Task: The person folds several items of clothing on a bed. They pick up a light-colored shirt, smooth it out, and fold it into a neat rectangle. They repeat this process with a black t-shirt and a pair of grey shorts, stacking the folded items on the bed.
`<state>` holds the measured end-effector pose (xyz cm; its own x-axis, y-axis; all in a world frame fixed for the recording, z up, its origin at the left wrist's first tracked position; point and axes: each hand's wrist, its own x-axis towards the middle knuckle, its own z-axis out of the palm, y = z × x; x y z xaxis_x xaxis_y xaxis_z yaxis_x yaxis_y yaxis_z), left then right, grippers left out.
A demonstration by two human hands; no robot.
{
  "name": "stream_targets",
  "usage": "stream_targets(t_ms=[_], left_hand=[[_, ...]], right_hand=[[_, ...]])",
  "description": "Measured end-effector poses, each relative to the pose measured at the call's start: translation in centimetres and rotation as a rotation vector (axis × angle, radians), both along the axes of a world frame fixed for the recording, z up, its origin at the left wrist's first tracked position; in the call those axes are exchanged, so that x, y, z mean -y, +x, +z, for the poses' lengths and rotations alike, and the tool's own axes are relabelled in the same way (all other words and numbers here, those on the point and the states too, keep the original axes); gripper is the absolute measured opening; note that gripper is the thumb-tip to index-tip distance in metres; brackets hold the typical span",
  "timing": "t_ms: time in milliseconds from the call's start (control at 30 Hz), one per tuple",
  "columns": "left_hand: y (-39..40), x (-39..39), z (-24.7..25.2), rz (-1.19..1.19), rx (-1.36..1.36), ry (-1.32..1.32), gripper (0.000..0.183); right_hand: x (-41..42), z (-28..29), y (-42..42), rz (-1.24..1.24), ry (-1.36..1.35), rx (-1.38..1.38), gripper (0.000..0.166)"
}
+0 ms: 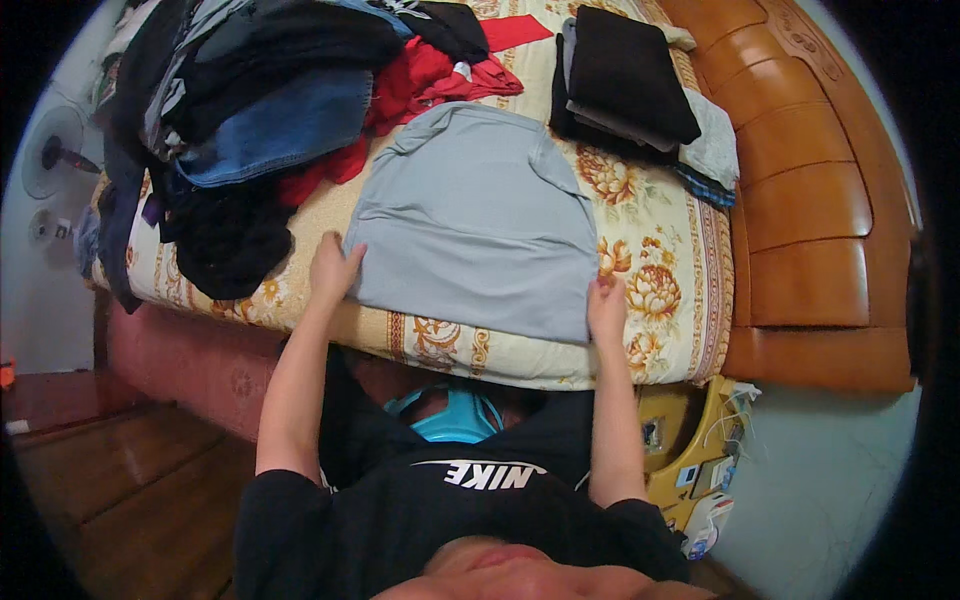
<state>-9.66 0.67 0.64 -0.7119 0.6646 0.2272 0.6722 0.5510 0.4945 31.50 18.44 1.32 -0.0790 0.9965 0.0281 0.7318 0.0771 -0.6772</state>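
Observation:
A light grey T-shirt (480,225) lies spread on a bed with a floral cover (652,292), its hem towards me and its short sleeves at the far end. My left hand (335,268) rests at the shirt's left edge, thumb and fingers apart, with the thumb touching the fabric. At the lower right edge, near the hem corner, my right hand (607,307) has its fingers closed on the cloth. Light wrinkles run across the shirt's middle.
A heap of clothes with blue jeans (292,127), a red garment (420,75) and black garments (225,240) lies at left. Folded dark clothes (622,75) are stacked at the far right, near the brown padded headboard (802,202). A yellow bedside cabinet (675,480) stands below it.

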Motion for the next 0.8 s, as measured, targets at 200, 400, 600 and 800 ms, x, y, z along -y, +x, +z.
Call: stream_targets(t_ms=[200,400,600,800], left_hand=[[-0.7,2.5,0.5,-0.083,0.445,-0.104,0.044],[1.8,8.6,0.5,-0.102,0.501,-0.078,0.039],[6.1,13.7,0.3,-0.100,0.528,-0.052,0.036],[4.9,11.5,2.5,0.043,0.377,-0.295,0.035]], right_hand=[[3.7,-1.1,0.3,-0.092,-0.046,0.086,0.028],[3.7,-1.4,4.1,-0.005,0.013,0.055,0.028],[6.9,0.0,6.8,0.051,-0.042,0.195,0.028],[7.2,2.6,5.1,0.025,-0.112,0.432,0.029]])
